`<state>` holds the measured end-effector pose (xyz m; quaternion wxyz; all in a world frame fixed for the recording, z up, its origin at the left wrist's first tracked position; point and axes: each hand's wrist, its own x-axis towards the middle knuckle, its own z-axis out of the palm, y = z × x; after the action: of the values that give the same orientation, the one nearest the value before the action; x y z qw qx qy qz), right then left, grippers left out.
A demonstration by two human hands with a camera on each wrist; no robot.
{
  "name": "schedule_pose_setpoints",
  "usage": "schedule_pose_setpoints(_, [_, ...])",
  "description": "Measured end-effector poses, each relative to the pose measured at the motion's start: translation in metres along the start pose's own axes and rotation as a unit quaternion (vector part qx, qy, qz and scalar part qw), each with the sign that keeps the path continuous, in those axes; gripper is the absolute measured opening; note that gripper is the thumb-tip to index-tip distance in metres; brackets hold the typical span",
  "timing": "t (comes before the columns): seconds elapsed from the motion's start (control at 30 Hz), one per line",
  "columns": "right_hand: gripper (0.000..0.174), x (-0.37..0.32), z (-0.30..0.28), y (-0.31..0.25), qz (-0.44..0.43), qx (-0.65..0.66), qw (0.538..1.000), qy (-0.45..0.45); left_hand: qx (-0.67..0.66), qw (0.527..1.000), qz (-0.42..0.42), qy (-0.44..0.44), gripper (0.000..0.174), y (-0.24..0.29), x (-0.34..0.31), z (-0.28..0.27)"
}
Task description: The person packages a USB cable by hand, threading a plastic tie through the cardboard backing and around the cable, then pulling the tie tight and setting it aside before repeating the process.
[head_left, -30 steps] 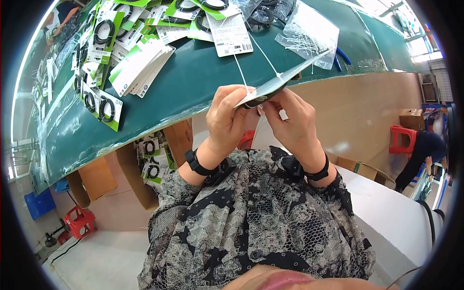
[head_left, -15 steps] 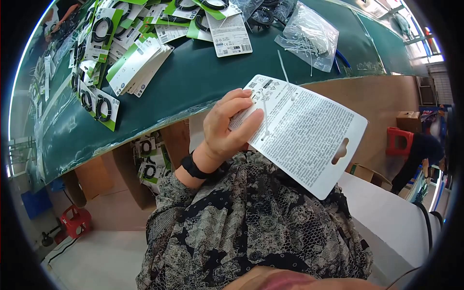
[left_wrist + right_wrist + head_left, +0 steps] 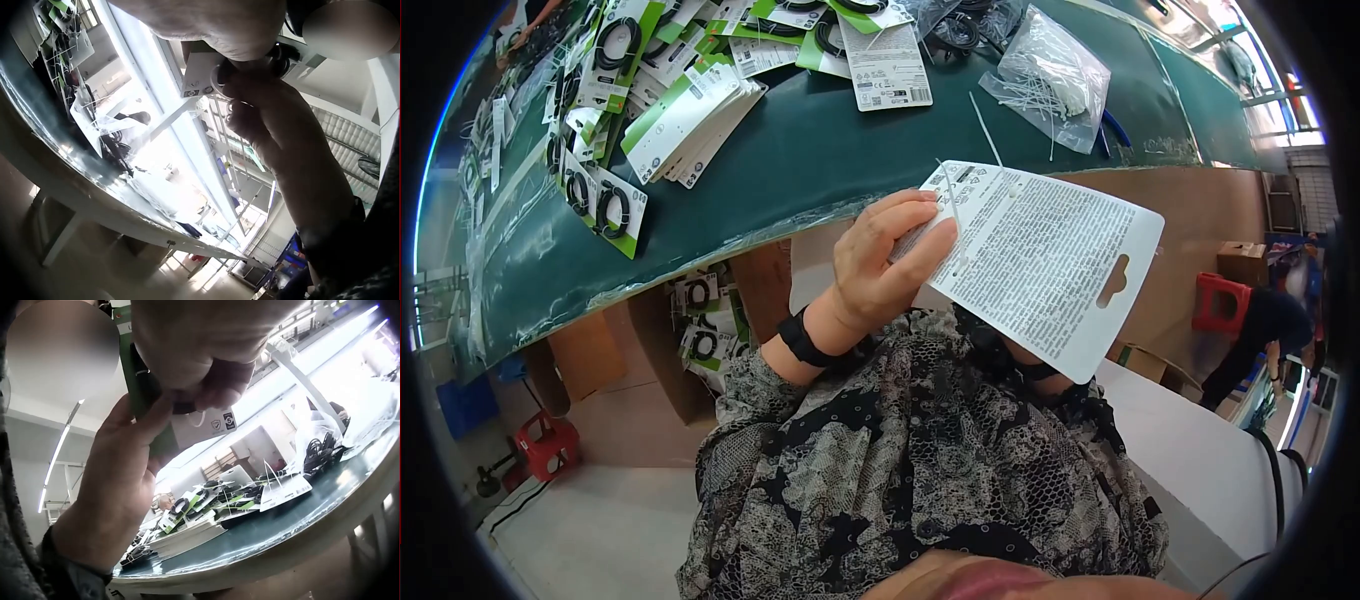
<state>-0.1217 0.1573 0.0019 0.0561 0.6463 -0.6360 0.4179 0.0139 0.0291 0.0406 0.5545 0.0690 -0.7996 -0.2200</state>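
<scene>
In the head view my left hand (image 3: 890, 255) grips a white printed hang card (image 3: 1050, 270) by its near edge, thumb across the back. Two thin white cable ties (image 3: 986, 130) stick out through holes in this side of the card. Behind the card my right hand is hidden from the head view. The right wrist view shows that right hand (image 3: 206, 353) with fingers curled at the card's green and white front, where a white tie loop (image 3: 198, 419) shows. A coiled black cable (image 3: 220, 76) lies at the right fingertips in the left wrist view.
On the green table (image 3: 800, 160) lie a stack of cards (image 3: 690, 125), several carded black cables (image 3: 615, 45) and a loose printed card (image 3: 888, 75). A plastic bag of white ties (image 3: 1050, 85) sits near blue-handled pliers (image 3: 1113, 132). Below the table edge stands a box of carded cables (image 3: 705, 325).
The card has turned from nearly edge-on to show its printed back, hiding my right hand behind it. Over the last half second the card has tilted slightly.
</scene>
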Motion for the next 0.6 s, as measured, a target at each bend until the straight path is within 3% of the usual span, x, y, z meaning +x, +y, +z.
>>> schedule_pose_setpoints(0.13, [0.064, -0.005, -0.002, 0.001, 0.0, -0.003, 1.0, -0.002, 0.001, 1.0, -0.004, -0.014, 0.036, -0.001, 0.0, 0.002])
schedule_pose_setpoints(0.2, [0.065, 0.011, 0.001, -0.007, 0.002, -0.003, 1.0, -0.001, -0.049, 0.997, -0.054, 0.022, 0.035, -0.002, -0.001, 0.007])
schedule_pose_setpoints(0.3, [0.029, 0.048, -0.008, -0.024, 0.037, 0.036, 0.998, 0.047, -0.072, 0.994, -0.073, 0.034, 0.033, -0.004, -0.003, 0.008])
schedule_pose_setpoints(0.47, [0.035, 0.046, -0.012, -0.027, -0.003, -0.014, 1.0, 0.017, -0.072, 0.994, -0.077, 0.016, 0.029, -0.002, -0.003, 0.009])
schedule_pose_setpoints(0.53, [0.024, 0.054, -0.023, -0.036, 0.08, 0.009, 0.995, -0.065, -0.078, 0.993, -0.085, 0.009, 0.029, 0.001, -0.007, 0.01])
schedule_pose_setpoints(0.6, [0.019, 0.064, -0.036, -0.04, 0.121, 0.024, 0.987, -0.104, -0.227, 0.932, -0.278, 0.053, 0.031, 0.0, -0.018, 0.007])
